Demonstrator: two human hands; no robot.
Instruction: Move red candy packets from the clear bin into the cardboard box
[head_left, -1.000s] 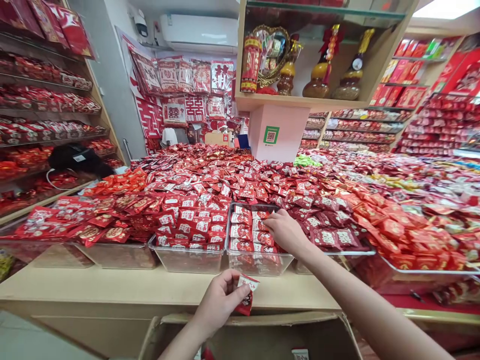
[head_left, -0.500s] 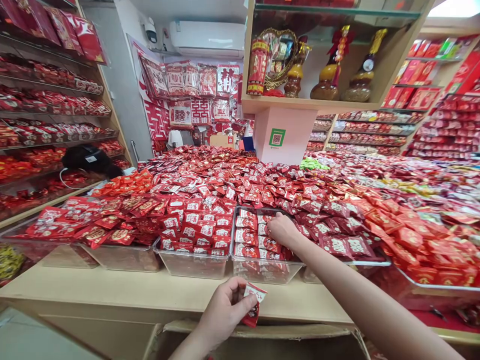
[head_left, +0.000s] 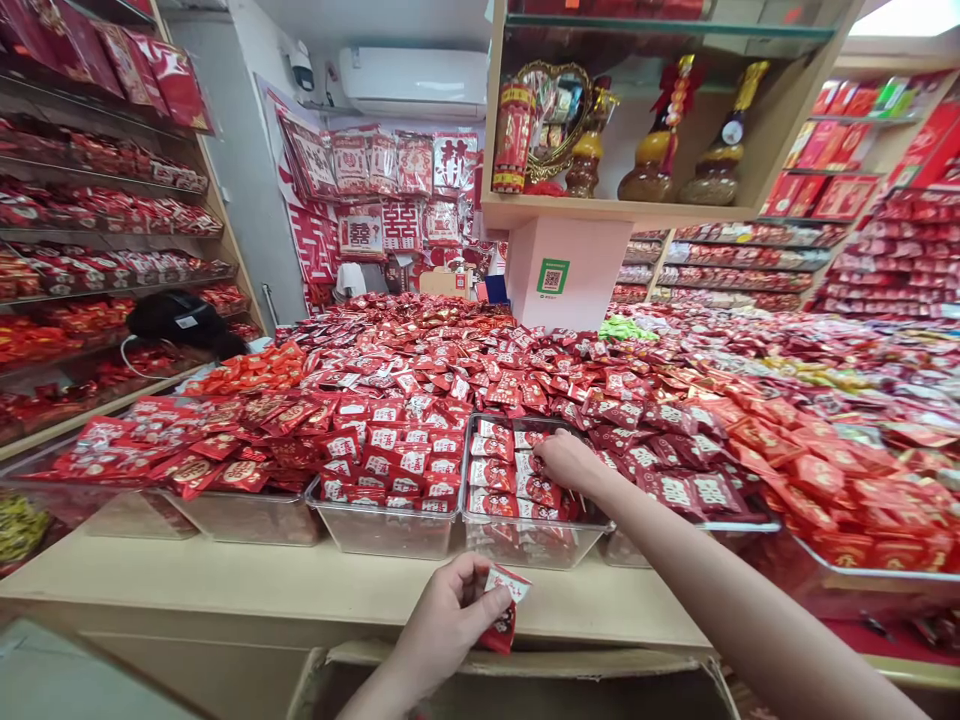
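Pinched between thumb and fingers of my left hand is a small red-and-white candy packet, above the near edge of an open cardboard box. My right hand reaches into a clear plastic bin on the counter. Its fingers are curled down at the right-hand row of packets, and their tips are hidden, so I cannot make out what they hold. Inside that bin, red-and-white packets stand in neat rows on the left and middle.
Neighbouring bins hold red packets on the left and dark red packets on the right. A wooden counter runs along the front. Overhead juts a display cabinet on a pillar. A person's dark-haired head shows at left.
Both hands stay almost in place. The right hand's wrist and knuckles have shifted very slightly within the bin; the left hand still pinches its packet.
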